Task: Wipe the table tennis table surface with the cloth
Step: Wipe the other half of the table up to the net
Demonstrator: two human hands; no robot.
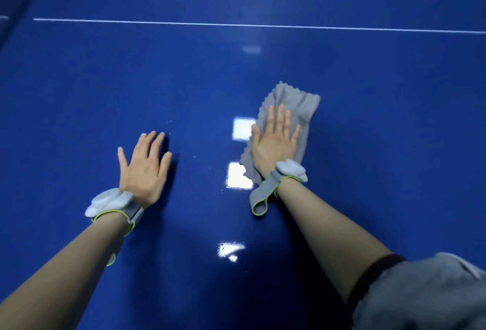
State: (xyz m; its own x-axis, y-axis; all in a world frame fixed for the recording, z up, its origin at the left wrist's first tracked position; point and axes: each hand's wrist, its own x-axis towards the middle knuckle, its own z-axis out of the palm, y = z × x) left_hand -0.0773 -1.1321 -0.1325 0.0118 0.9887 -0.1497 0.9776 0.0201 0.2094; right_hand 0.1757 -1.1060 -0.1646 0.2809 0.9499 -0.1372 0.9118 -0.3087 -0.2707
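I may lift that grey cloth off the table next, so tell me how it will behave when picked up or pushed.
The cloth is probably floppy: it lies wrinkled and bunched under the flat right hand. It looks thin, so likely light. On the glossy table it should slide easily and may bunch up when pushed.

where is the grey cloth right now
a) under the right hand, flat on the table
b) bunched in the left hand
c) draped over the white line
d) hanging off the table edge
a: the right hand presses with straight fingers on the grey cloth, which lies on the blue table; the left hand touches bare table.
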